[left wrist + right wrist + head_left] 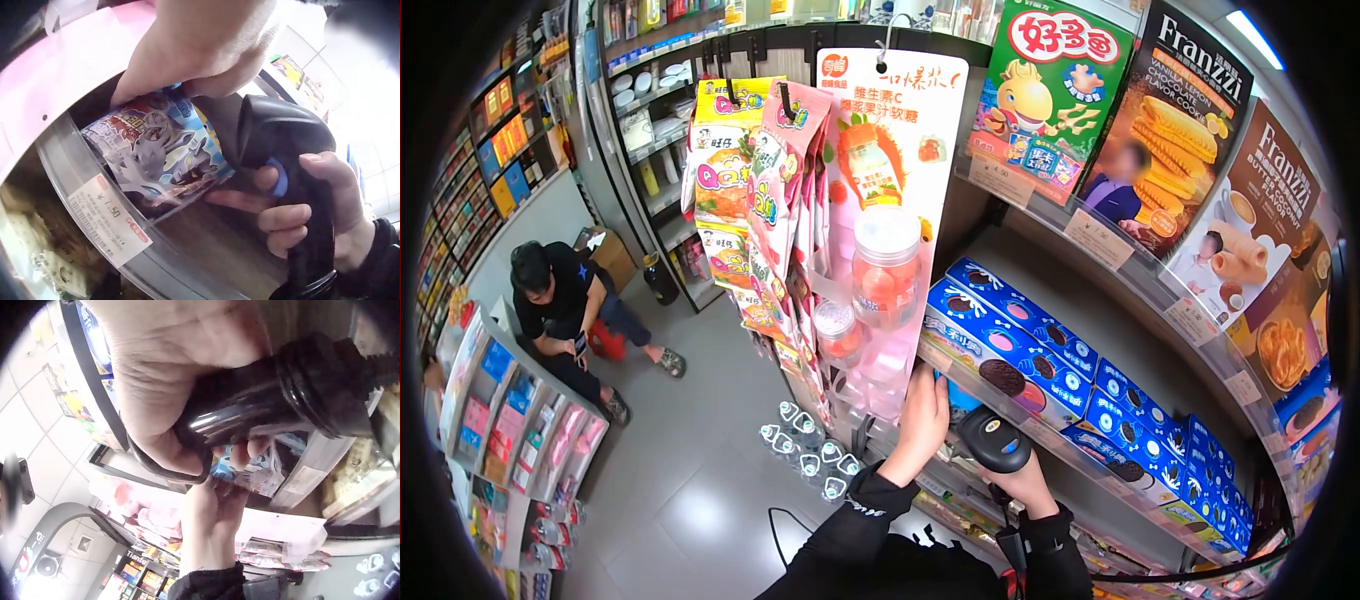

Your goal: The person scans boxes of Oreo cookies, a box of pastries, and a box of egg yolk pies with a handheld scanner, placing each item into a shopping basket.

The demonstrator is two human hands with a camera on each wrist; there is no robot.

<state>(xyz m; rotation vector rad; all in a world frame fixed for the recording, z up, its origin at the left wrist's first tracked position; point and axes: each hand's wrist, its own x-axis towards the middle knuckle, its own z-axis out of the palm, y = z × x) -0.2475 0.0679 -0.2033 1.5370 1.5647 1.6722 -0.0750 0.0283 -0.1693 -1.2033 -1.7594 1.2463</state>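
You are at the scanning step, by the look of it. Your left hand (922, 415) reaches up to the shelf edge with fingers curled over the top of a small printed packet (159, 159) and clamped on it, tipping its face outward. The packet sits directly under those fingers, on the shelf board just behind the clear rail (65, 165), and a white price label (106, 219) hangs on the rail below your knuckles. Your right hand (1025, 485) is wrapped tight round the handle of the black scanner (992, 440). The scanner's head sits just beside your left hand, almost touching the packet, and one finger lies by the blue trigger. Whether that finger is pressing cannot be told from the pictures. The blue biscuit boxes (1000, 350) stand on the shelf above and to the right of your left hand, and the pink hanging card (890, 200) rises straight above it. The next move likely calls for a clean line from the scanner head to the barcode, which is not in view. So hold the packet steady, turn the code side toward the scanner, and draw the head back a little from your left fingers if it is too close to read.
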